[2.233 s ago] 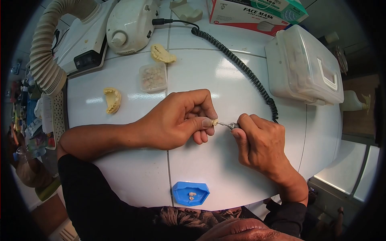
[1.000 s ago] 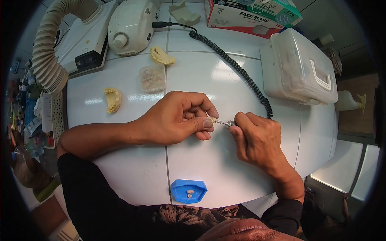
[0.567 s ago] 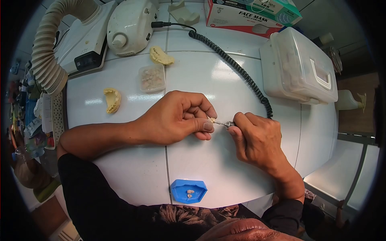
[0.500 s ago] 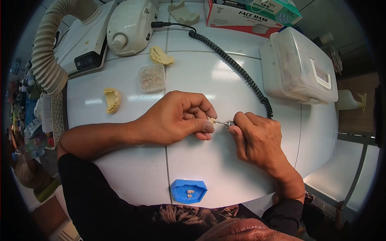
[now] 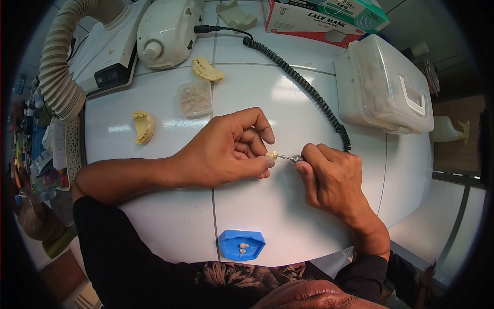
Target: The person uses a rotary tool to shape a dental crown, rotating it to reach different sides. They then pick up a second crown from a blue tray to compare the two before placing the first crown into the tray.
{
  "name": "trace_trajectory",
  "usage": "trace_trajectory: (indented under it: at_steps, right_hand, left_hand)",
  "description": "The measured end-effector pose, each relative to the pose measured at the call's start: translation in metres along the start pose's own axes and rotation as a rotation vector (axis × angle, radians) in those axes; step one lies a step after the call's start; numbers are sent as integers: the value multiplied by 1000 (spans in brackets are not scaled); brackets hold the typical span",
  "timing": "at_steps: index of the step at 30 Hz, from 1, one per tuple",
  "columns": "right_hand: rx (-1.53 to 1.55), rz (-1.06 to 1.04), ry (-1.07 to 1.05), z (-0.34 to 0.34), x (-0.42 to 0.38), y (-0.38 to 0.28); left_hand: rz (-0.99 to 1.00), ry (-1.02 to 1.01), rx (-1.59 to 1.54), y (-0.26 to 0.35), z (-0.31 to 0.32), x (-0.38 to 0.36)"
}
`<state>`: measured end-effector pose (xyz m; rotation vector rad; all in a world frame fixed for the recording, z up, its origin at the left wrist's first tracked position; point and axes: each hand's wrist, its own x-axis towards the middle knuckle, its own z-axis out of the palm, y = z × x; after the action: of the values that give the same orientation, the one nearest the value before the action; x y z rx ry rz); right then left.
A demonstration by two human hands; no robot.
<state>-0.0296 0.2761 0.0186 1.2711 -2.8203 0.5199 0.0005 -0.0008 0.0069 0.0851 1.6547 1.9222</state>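
Between the thumb and fingers of my left hand (image 5: 226, 149) is a small cream-coloured artificial tooth (image 5: 271, 154). The index finger of that hand is lifted and bent above it. My right hand (image 5: 334, 177) is wrapped round a rotary handpiece (image 5: 296, 159), whose thin metal bur points left and meets the tooth or lies right beside it. Most of the handpiece's body is hidden in the fist. Below my hands, a blue tray (image 5: 225, 249) holds a couple of small tooth pieces (image 5: 243, 246).
A coiled black cord (image 5: 303, 85) runs from the white control unit (image 5: 167, 36) towards my right hand. Dental casts (image 5: 143, 127) and a clear box of teeth (image 5: 195, 99) lie at left. A ribbed suction hose (image 5: 56, 67), a mask box (image 5: 314, 23) and a plastic case (image 5: 383, 87) stand around.
My left index finger has lifted off the tooth and risen, so more of the tooth shows. My right hand has barely shifted.
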Motion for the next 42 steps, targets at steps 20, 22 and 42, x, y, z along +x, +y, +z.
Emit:
trace_trajectory:
  at_steps: [20, 22, 42]
  right_hand:
    - [-15, 0, -19, -1, 0, -2]
    - [-17, 4, -14, -1, 1, -3]
    - [-26, 15, -35, -2, 0, -3]
  left_hand:
    - [-3, -4, -10, -1, 0, 1]
    - [-1, -2, -1, -1, 0, 0]
    - [12, 10, 15, -1, 0, 0]
